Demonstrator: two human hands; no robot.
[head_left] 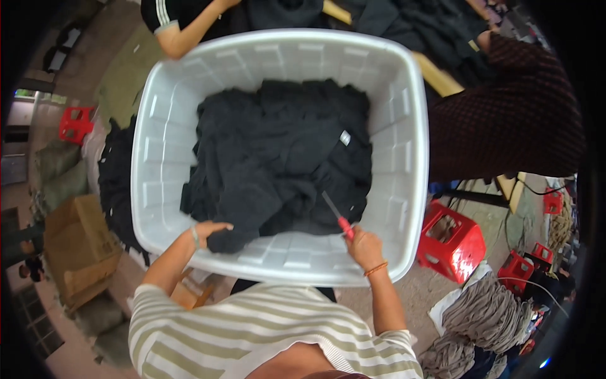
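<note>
A large pale grey plastic tub [278, 268] stands in front of me with a heap of black garments [271, 151] inside. At the tub's near left, my left hand [205, 234] is on the near edge of a black garment [237, 215], thumb stretched over it and the other fingers mostly hidden. My right hand [365, 246], at the near right, is closed round the red handle of a thin tool [343, 225]. Its slim metal shaft points up and left over the cloth; its exact kind is not clear. A small white label [344, 138] shows on the heap.
Beyond the tub's far left rim is another person's arm [189, 35]. Someone in dark checked clothing [505, 120] is close on the right. Red plastic stools [451, 243], grey-brown cloth piles [489, 312], a cardboard box [82, 246] and more black garments [120, 183] surround the tub.
</note>
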